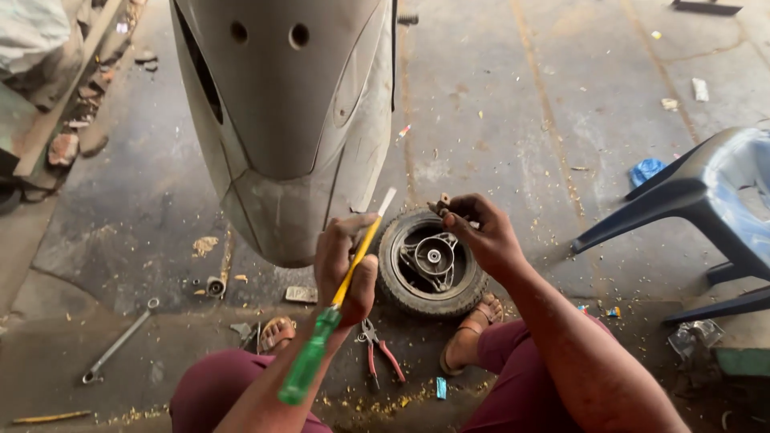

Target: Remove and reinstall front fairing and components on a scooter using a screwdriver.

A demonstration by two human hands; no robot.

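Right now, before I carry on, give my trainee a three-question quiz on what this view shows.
1. True or false: the left hand grips a screwdriver with a green handle.
2. What lies on the floor between the person's feet? A) hammer B) pliers C) paintbrush
3. Which hand is over the small wheel, pinching a small part?

Key: 1. True. 2. B, red-handled pliers. 3. The right hand; what the part is cannot be told.
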